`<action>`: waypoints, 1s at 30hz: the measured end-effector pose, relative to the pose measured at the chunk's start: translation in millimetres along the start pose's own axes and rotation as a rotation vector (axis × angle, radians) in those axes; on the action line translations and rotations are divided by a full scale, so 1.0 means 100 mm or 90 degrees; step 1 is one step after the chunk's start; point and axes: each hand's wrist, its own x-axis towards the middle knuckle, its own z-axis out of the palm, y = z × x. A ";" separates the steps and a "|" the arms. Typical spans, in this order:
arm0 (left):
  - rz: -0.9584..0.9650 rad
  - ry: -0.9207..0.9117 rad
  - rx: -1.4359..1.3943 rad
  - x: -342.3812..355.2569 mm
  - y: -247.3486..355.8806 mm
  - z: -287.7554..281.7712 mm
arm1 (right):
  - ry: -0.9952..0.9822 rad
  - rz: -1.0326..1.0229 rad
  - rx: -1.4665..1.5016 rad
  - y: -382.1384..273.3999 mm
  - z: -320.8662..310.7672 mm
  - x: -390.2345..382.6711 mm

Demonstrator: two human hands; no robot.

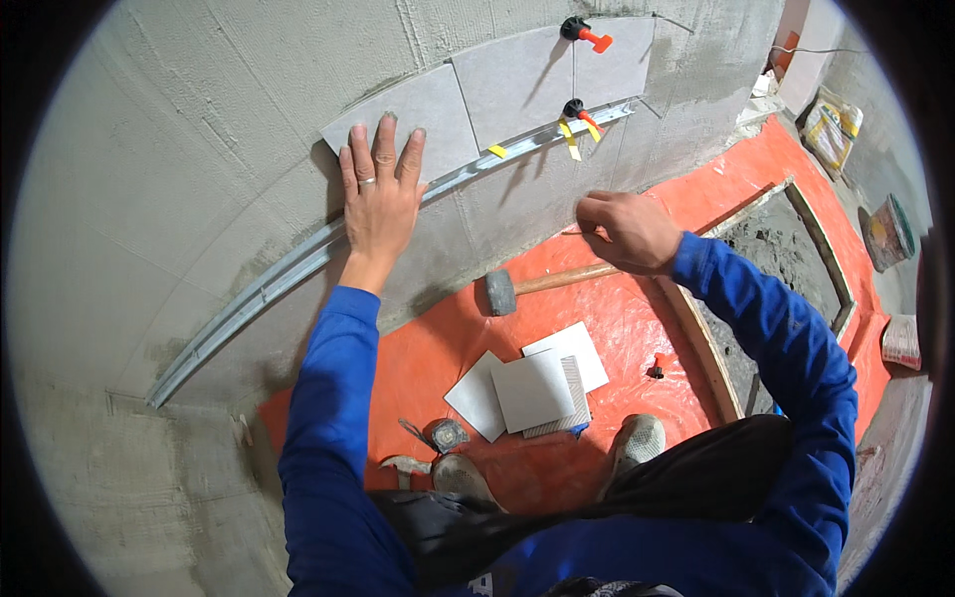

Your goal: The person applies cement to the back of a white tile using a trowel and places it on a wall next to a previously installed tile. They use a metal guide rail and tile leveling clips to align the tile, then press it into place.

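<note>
My left hand lies flat with fingers spread on the leftmost light grey wall tile, just above a curved metal rail. To its right on the wall are a middle tile and a narrower right tile. Black tile levelling clips with red handles, an upper and a lower, sit along the joint between these two. My right hand is in front of the wall, its fingers closed around something I cannot make out. Under it runs the wooden handle of a rubber mallet.
Orange sheeting covers the floor. On it lie loose tiles, a tape measure, a hammer and a levelling clip. A wood-framed mortar tray is at right, with buckets and a bag beyond.
</note>
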 end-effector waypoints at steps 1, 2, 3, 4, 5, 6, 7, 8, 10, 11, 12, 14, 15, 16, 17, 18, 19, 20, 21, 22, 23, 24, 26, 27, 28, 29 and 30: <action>-0.001 0.006 -0.005 0.00 0.01 0.00 | -0.012 0.011 -0.013 -0.03 0.08 0.10; -0.003 0.010 -0.009 0.00 0.01 0.00 | -0.017 0.005 -0.015 -0.06 0.16 0.18; -0.004 0.014 -0.011 0.00 0.01 -0.01 | -0.029 0.009 -0.017 -0.08 0.24 0.25; -0.003 0.016 -0.016 0.00 0.00 -0.01 | -0.033 0.006 -0.015 -0.10 0.33 0.31; -0.003 0.018 -0.022 0.00 -0.01 -0.02 | -0.034 0.016 -0.011 -0.13 0.43 0.37; -0.005 0.021 -0.028 0.01 0.00 -0.01 | -0.030 0.018 -0.007 -0.14 0.52 0.43; -0.007 0.026 -0.032 0.02 0.01 -0.01 | -0.030 0.024 -0.005 -0.14 0.60 0.48; -0.009 0.029 -0.035 0.02 0.01 -0.01 | -0.021 0.020 0.021 -0.13 0.67 0.51; -0.012 0.032 -0.032 0.01 0.01 -0.01 | -0.018 0.045 0.048 -0.15 0.83 0.57; -0.013 0.032 -0.029 0.01 0.02 -0.01 | -0.033 0.074 0.054 -0.17 0.90 0.61; -0.014 0.034 -0.028 0.01 0.03 -0.01 | -0.024 0.096 0.080 -0.18 0.95 0.65; -0.020 0.036 -0.034 0.01 0.04 -0.02 | 0.039 0.109 0.149 -0.21 1.01 0.69; -0.025 0.038 -0.040 0.01 0.05 -0.01 | 0.060 0.124 0.181 -0.23 1.03 0.70; -0.029 0.035 -0.036 0.00 0.06 -0.01 | 0.087 0.121 0.211 -0.25 1.04 0.72; -0.033 0.034 -0.032 0.00 0.07 0.00 | 0.116 0.117 0.243 -0.27 1.05 0.74; -0.033 0.033 -0.028 0.01 0.08 0.00 | 0.150 0.110 0.275 -0.29 1.07 0.76; -0.029 0.037 -0.026 0.01 0.09 0.00 | 0.175 0.136 0.303 -0.32 1.08 0.79; -0.026 0.043 -0.025 0.00 0.09 -0.01 | 0.204 0.156 0.328 -0.35 1.08 0.82; -0.024 0.049 -0.022 0.02 0.09 -0.02 | 0.232 0.172 0.351 -0.37 1.07 0.87; -0.026 0.057 -0.017 0.05 0.08 -0.01 | 0.261 0.166 0.393 -0.39 1.06 0.93; -0.028 0.059 -0.014 0.04 0.08 -0.02 | 0.285 0.163 0.436 -0.41 1.06 0.96; -0.030 0.059 -0.012 0.02 0.10 -0.02 | 0.298 0.176 0.480 -0.44 1.06 0.98; -0.029 0.056 -0.009 0.02 0.09 -0.03 | 0.303 0.192 0.575 -0.49 1.05 1.04; -0.029 0.054 -0.006 0.02 0.08 -0.03 | 0.300 0.207 0.626 -0.52 1.05 1.07; -0.030 0.051 -0.008 0.02 0.08 -0.03 | 0.273 0.225 0.699 -0.57 1.05 1.09; -0.029 0.048 -0.009 0.02 0.08 -0.04 | 0.265 0.233 0.766 -0.64 1.08 1.09; -0.027 0.047 -0.011 0.02 0.08 -0.04 | 0.259 0.243 0.833 -0.73 1.12 1.08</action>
